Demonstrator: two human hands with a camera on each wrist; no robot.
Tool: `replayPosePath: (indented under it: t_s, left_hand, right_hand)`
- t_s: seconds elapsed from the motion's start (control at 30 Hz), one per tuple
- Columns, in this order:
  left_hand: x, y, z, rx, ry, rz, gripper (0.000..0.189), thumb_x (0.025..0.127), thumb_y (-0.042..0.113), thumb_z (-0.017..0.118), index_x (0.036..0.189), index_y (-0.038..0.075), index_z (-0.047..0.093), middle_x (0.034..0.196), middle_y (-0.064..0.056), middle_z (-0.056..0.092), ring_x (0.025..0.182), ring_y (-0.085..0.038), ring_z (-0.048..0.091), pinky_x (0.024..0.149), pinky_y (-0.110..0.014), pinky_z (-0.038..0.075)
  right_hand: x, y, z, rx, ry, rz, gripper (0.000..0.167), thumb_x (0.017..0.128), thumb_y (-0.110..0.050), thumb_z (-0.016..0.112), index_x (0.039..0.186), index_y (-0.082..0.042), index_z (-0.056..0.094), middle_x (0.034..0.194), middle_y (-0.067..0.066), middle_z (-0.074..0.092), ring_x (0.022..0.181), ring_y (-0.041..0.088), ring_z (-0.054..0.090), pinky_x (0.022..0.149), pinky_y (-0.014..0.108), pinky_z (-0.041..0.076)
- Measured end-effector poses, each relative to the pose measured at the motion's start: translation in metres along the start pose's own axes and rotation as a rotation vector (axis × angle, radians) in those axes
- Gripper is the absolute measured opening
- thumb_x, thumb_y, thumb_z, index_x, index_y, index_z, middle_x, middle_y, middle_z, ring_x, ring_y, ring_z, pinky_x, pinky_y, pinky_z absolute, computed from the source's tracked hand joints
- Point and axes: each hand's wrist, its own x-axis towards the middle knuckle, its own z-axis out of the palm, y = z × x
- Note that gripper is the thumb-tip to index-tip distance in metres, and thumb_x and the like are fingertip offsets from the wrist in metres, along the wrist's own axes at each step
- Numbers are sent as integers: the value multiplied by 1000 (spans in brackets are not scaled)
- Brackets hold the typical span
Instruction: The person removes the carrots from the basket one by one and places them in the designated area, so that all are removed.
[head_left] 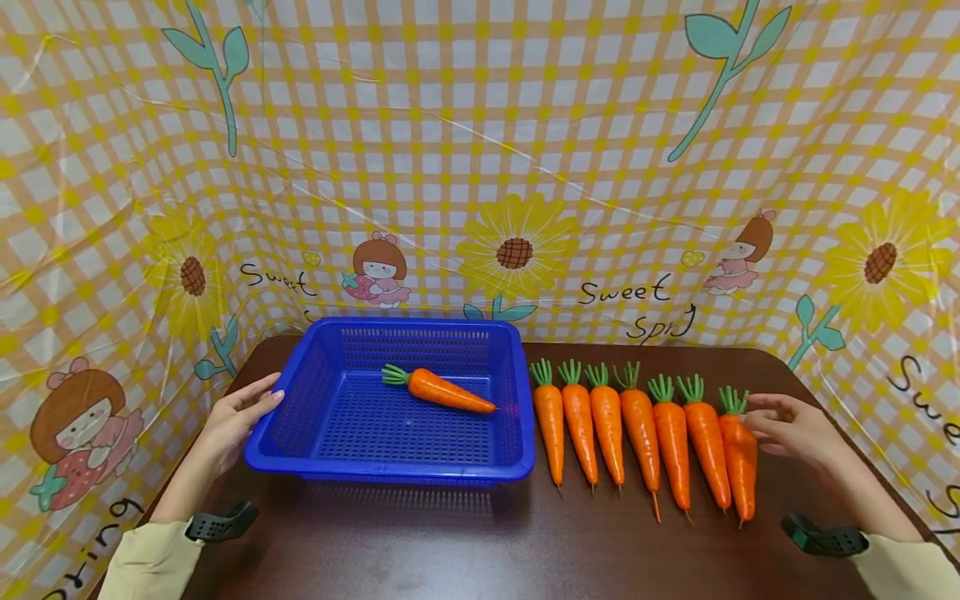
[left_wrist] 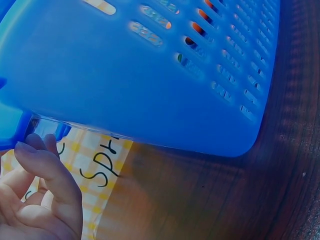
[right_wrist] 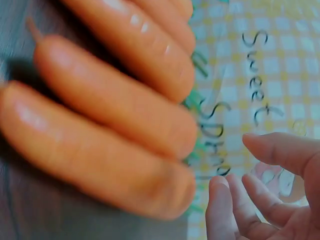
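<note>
A blue plastic basket (head_left: 405,472) with slotted walls stands on the left part of the table, one carrot (head_left: 450,392) lying inside it. My left hand (head_left: 238,421) is at the basket's left rim, and its thumb and fingertips pinch the edge there. To the right of the basket, several carrots lie side by side in a row, green stems pointing away. Beside the stem end of the rightmost carrot (head_left: 741,467) is my right hand (head_left: 795,429). In the right wrist view its fingers (right_wrist: 270,200) are spread apart, with nothing between them.
The dark brown table (head_left: 405,550) is ringed at the back and sides by a checked, flower-printed cloth (head_left: 525,150). Black straps (head_left: 221,522) are on both wrists. The carrot nearest the basket (head_left: 550,429) lies close along its right side.
</note>
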Motion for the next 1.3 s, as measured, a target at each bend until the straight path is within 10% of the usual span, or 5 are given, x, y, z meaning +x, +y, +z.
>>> replayPosePath:
  t_s: [0.37,1.3]
  left_hand:
    - [3,-2,0,-2,-2,-19,60,95,28,61,148,13,37,93,20,60,81,-1,63,70,-22,56]
    - [2,-1,0,5,-5,6,68,96,27,60,151,3,28,94,20,59,82,0,63,71,-23,56]
  right_hand:
    - [2,-44,28,-116,-29,-57,59,96,-27,59,136,11,38,112,19,63,79,3,66,71,32,58]
    - [17,-153,100,-119,-129,-221,50,92,-26,65,133,-2,49,116,19,58,86,15,60,70,31,55]
